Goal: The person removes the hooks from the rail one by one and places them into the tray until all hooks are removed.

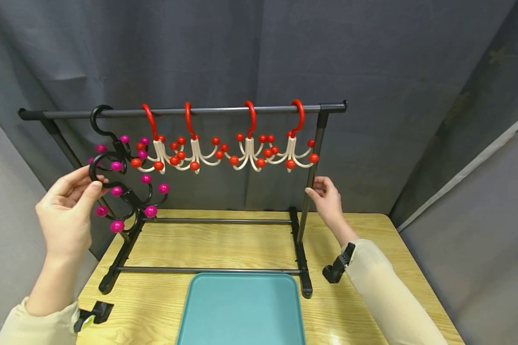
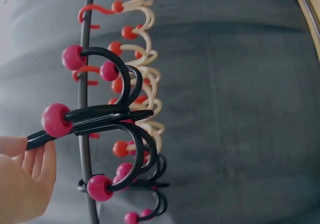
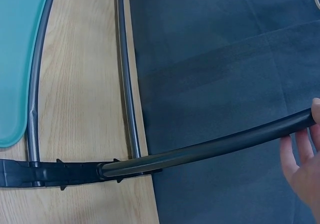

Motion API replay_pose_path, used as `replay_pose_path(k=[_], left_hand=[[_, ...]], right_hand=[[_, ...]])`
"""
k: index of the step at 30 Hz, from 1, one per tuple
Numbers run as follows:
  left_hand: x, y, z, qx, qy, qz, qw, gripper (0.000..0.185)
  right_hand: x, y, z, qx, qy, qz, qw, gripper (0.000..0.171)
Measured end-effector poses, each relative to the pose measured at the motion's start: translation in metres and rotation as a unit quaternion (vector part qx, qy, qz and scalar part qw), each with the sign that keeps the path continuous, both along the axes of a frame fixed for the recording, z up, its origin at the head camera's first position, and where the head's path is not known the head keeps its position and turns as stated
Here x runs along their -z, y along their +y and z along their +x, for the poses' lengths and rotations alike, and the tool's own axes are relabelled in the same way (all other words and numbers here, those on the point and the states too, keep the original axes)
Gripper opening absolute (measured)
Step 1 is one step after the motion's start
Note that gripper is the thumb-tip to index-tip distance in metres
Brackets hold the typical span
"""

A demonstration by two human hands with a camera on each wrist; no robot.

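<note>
My left hand pinches the black hook of a multi-prong hanger with pink ball tips. That hanger is held in front of the rack's left end, below the rail; in the left wrist view its prongs fan out past the fingers. Another black hanger with pink balls hangs on the rail just behind. Further right hang several cream hangers with red hooks and red balls. My right hand grips the rack's right upright post between thumb and fingers.
A teal tray lies on the wooden table at the front, against the rack's lower front bar. The rack's black feet stand to either side. Grey curtains close off the back and sides.
</note>
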State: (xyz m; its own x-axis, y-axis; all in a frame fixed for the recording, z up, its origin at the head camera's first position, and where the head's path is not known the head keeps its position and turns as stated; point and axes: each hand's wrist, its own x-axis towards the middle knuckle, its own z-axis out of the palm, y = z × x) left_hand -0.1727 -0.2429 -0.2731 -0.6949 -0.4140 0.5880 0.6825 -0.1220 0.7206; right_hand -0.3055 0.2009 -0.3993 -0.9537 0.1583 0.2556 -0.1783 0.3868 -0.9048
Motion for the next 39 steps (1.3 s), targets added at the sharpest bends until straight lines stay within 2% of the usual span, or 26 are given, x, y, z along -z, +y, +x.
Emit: replay_pose_path(k=[4,9,13,17,20,23,27,30,34,39], left_hand=[[0.012,0.009,0.003,0.013,-0.015,-0.005,0.9998,0.030],[0.028,0.021,0.008,0.022,-0.038,-0.034,0.9984,0.028],[0.039,0.031,0.009,0.042,-0.042,-0.047,0.9972,0.028],[0.050,0.040,0.011,0.039,-0.070,-0.064,0.9947,0.027],[0.060,0.048,0.014,0.029,-0.105,-0.088,0.9902,0.027],[0.071,0.056,0.016,0.025,-0.144,-0.094,0.9848,0.027],[0.091,0.070,0.018,0.023,-0.212,-0.099,0.9720,0.027],[0.107,0.081,0.019,0.033,-0.248,-0.113,0.9617,0.027],[0.126,0.095,0.019,0.060,-0.257,-0.115,0.9576,0.027],[0.140,0.106,0.018,0.077,-0.261,-0.112,0.9558,0.026]], right_hand=[[0.000,0.001,0.001,0.004,-0.005,0.005,1.000,0.032],[0.000,0.001,0.002,0.005,-0.004,0.016,1.000,0.033],[0.000,0.002,0.002,0.009,-0.005,0.017,1.000,0.033],[0.001,0.002,0.002,0.005,-0.007,0.020,1.000,0.034],[0.001,0.002,0.002,0.003,-0.007,0.020,1.000,0.035],[0.001,0.001,0.002,0.006,-0.004,0.021,1.000,0.034],[0.000,0.000,0.001,0.008,-0.003,0.026,1.000,0.035],[0.000,0.000,0.002,0.009,-0.005,0.028,1.000,0.035],[-0.001,0.000,0.003,0.009,-0.002,0.027,1.000,0.035],[0.001,0.000,0.003,0.006,-0.005,0.030,1.000,0.036]])
